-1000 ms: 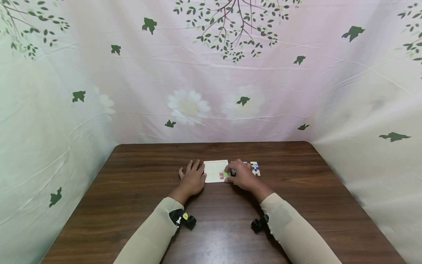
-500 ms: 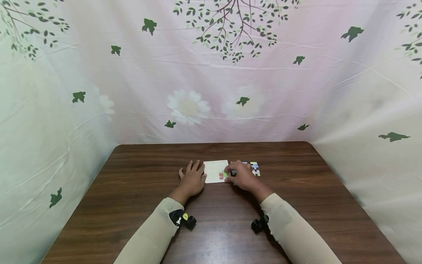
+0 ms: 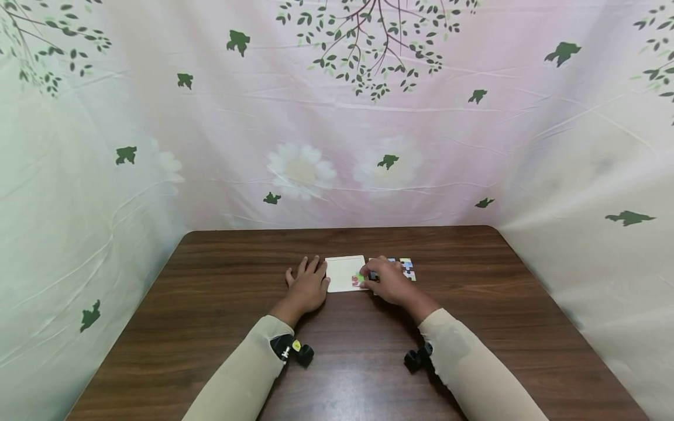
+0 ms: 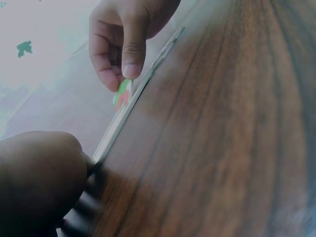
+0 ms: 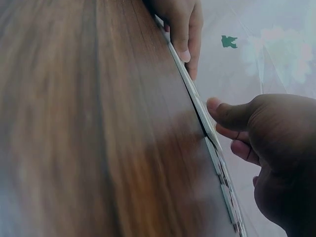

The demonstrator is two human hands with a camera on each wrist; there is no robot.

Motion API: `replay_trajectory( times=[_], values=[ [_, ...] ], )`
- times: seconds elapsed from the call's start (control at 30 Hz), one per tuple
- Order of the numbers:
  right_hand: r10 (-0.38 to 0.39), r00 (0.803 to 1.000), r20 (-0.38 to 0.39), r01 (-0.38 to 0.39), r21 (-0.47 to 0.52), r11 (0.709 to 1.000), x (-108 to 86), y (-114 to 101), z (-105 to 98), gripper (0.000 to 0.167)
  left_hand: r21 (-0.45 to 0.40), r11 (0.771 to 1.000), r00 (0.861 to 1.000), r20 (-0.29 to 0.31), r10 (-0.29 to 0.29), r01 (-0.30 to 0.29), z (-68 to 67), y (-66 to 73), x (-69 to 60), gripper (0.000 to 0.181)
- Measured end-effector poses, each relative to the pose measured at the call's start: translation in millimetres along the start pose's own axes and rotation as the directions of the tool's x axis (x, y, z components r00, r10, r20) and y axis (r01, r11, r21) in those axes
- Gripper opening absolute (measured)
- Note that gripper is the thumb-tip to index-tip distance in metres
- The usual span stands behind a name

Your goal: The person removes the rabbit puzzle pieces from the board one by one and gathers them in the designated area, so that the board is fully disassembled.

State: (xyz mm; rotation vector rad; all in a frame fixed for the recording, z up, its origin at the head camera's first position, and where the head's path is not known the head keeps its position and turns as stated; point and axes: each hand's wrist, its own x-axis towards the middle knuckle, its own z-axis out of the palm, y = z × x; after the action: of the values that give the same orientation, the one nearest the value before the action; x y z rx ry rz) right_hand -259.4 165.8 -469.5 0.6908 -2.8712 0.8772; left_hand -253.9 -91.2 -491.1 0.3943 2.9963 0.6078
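Observation:
A white puzzle board (image 3: pixel 339 270) lies flat on the table. My left hand (image 3: pixel 307 285) rests at its left edge, fingers spread and fairly straight, thumb side against the board. Over the lower right part of the board, my right hand (image 3: pixel 388 280) pinches a small red and green jigsaw piece (image 3: pixel 357 280) between thumb and fingertips. The left wrist view shows that same jigsaw piece (image 4: pixel 121 96) standing tilted at the board, below the thumb tip. Whether it touches the board's surface is hard to tell. In the right wrist view the right hand hides the piece.
More colourful jigsaw pieces (image 3: pixel 408 269) lie just right of the board, partly hidden under my right hand. The brown wooden table (image 3: pixel 337 374) stretches toward me. A patterned cloth (image 3: pixel 337 134) hangs behind the far edge and along both sides.
My right hand has shifted very slightly to the right, and the red and green jigsaw piece has moved with it. My left hand has stayed in place.

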Motion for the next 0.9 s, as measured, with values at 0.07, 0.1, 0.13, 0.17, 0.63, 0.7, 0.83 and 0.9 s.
replay_trajectory(
  times=[0.07, 0.1, 0.13, 0.17, 0.63, 0.7, 0.83, 0.9],
  values=[
    [-0.014, 1.000, -0.012, 0.014, 0.001, 1.000, -1.4, 3, -1, 0.016, 0.001, 1.000, 1.000, 0.003, -0.002, 0.002, -0.2, 0.0, 0.2, 0.057],
    [-0.021, 1.000, -0.021, 0.021, 0.002, 1.000, -2.0, 4, -2, 0.016, 0.002, 1.000, 1.000, 0.004, -0.003, 0.003, -0.2, 0.1, 0.3, 0.057],
    [-0.029, 0.999, -0.031, 0.029, 0.007, 1.000, -2.4, 6, -2, 0.017, 0.001, 1.000, 1.000, 0.005, -0.004, 0.004, -0.3, 0.2, 0.5, 0.057],
    [-0.032, 0.999, -0.038, 0.033, 0.016, 0.999, -3.1, 7, -3, 0.017, 0.003, 1.000, 1.000, 0.006, -0.006, 0.006, 0.0, 0.2, 0.7, 0.057],
    [-0.129, 0.980, -0.150, 0.146, 0.105, 0.984, -15.6, 29, -10, 0.018, 0.006, 1.000, 1.000, 0.021, -0.011, 0.010, -0.2, 1.3, 0.8, 0.058],
    [-0.114, 0.982, -0.152, 0.131, 0.105, 0.986, -19.1, 32, -13, 0.018, 0.008, 1.000, 1.000, 0.017, -0.008, 0.008, -0.4, 1.4, 0.5, 0.058],
    [-0.086, 0.986, -0.142, 0.102, 0.114, 0.988, -25.9, 39, -17, 0.019, 0.008, 1.000, 1.000, 0.013, -0.005, 0.005, -0.8, 1.5, 0.3, 0.057],
    [-0.074, 0.988, -0.133, 0.090, 0.121, 0.989, -29.3, 43, -20, 0.020, 0.010, 1.000, 1.000, 0.015, -0.008, 0.008, -0.4, 1.2, 0.5, 0.057]
  ],
)
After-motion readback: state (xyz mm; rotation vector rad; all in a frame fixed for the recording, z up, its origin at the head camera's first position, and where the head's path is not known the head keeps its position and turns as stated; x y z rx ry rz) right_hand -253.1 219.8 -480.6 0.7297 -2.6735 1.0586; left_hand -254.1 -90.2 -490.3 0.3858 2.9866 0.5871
